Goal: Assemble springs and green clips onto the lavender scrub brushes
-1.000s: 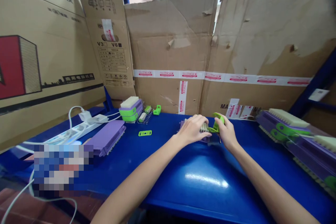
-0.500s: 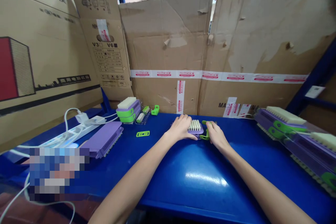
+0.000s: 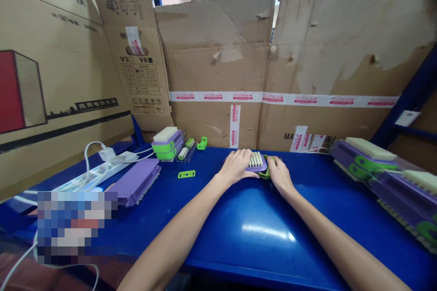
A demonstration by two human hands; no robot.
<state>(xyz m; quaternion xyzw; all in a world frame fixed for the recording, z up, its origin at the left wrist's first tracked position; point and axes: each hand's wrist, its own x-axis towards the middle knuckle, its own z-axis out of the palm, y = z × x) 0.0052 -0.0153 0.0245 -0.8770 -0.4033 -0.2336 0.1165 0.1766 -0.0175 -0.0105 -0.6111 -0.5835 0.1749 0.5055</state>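
A purple block-shaped brush [image 3: 256, 161] with cream bristles facing up lies on the blue table near the cardboard wall. My left hand [image 3: 236, 164] is wrapped over its left part and hides much of it. A green plastic end piece [image 3: 265, 173] sits against the brush's right end, with my right hand [image 3: 279, 174] closed on it. Most of that piece is behind my fingers, so I cannot tell whether it is seated. Left of my left hand, a flat green slotted plate [image 3: 186, 174] lies on the table.
At the back left stand a purple-green brush block [image 3: 166, 145], small springs [image 3: 191, 151] and a green bracket [image 3: 202, 143]. A purple housing [image 3: 136, 182] lies beside a white power strip [image 3: 99, 170] with cables. More purple brush units [image 3: 362, 159] line the right side. Cardboard [image 3: 218, 72] walls the back.
My right hand has brought the green end piece left, closing the gap to the brush's end. The brush and my left hand have shifted slightly right.
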